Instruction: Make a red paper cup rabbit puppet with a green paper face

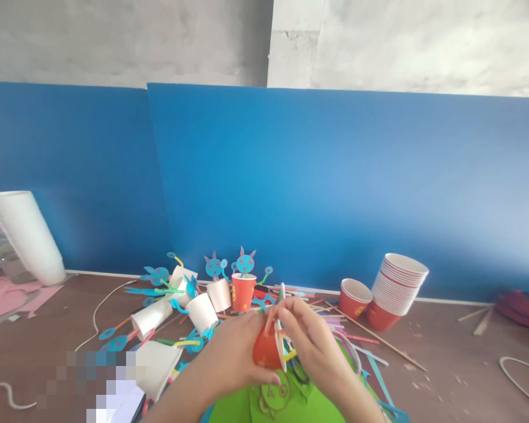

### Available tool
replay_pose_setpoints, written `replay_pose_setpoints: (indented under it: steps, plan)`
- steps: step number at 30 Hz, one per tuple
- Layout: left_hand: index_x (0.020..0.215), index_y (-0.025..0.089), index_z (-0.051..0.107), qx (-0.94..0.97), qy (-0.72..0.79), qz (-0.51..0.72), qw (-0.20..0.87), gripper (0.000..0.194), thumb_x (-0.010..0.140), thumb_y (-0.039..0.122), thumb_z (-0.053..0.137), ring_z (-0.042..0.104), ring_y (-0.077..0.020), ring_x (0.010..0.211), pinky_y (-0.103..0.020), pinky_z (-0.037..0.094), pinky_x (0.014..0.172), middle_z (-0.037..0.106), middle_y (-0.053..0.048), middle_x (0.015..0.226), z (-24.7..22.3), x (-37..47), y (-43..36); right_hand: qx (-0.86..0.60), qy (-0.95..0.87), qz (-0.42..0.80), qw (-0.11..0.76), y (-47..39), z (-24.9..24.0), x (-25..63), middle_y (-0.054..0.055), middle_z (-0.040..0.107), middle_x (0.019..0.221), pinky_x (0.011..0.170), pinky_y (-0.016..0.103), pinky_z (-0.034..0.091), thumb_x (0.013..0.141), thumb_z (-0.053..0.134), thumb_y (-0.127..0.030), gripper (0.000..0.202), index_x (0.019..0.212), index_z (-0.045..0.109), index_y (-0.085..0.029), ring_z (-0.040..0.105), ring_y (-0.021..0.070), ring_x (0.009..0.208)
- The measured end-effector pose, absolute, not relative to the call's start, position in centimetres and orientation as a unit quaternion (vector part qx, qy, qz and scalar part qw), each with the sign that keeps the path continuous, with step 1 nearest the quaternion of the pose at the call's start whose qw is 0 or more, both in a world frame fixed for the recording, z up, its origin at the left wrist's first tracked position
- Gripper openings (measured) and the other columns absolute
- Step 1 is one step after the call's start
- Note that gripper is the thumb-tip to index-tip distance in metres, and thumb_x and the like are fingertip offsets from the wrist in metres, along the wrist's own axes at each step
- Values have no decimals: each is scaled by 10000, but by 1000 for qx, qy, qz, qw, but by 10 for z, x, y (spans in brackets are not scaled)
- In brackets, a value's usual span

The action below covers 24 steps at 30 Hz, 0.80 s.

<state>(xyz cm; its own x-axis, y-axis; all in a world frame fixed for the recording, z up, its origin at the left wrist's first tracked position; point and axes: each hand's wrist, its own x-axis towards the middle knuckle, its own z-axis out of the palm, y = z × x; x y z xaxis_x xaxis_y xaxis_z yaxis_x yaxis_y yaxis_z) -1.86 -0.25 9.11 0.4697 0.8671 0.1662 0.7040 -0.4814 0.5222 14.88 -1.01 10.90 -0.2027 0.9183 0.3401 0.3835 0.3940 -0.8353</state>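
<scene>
My left hand (242, 341) is wrapped round a red paper cup (265, 351), tilted on its side with its white rim facing right. At that rim, the fingers of my right hand (306, 329) are pinched together; what they grip is too small and blurred to name. A short yellow strip (290, 355) sticks out from the cup's rim. Beneath both hands lies green paper (321, 405) with a face drawn on it. An upright red cup (243, 292) with a blue paper cat face (245, 264) stands just beyond my hands.
White cups with blue paper pieces lie at the left, among them a tipped cup (152, 317). Stacked red cups (397, 291) and a red bowl-like cup (355, 298) stand right. A leaning white cup stack (26, 235) is far left. A thin stick (379, 338) and coloured strips lie about.
</scene>
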Motion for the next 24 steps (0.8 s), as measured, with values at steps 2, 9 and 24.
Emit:
replay_pose_setpoints:
  steps: [2,9,24]
  plan:
    - [1137,262,518,796,462,289,263,640,574,326,814,626,-256,954,-359,499,803,649,-25,1073,92,-21,2,-455,-691,303,472,-6,111,159,78,654,1056,826,312,470,929,422,-388,267,1050,577,-207,597,207,981]
    - [1241,245,402,746,404,468,250,653,678,186,727,537,-244,1134,-382,454,942,562,-84,1234,80,-23,10,-490,-672,232,505,-6,119,173,43,627,817,687,304,475,867,520,-433,317,1052,622,-197,591,197,759]
    - [1309,192,365,866,386,300,-107,701,635,14,445,522,-273,1095,-463,379,954,586,-100,1182,70,-21,7,-575,-798,-19,180,-13,100,156,74,654,764,716,345,389,712,520,-18,237,690,678,-193,582,251,814]
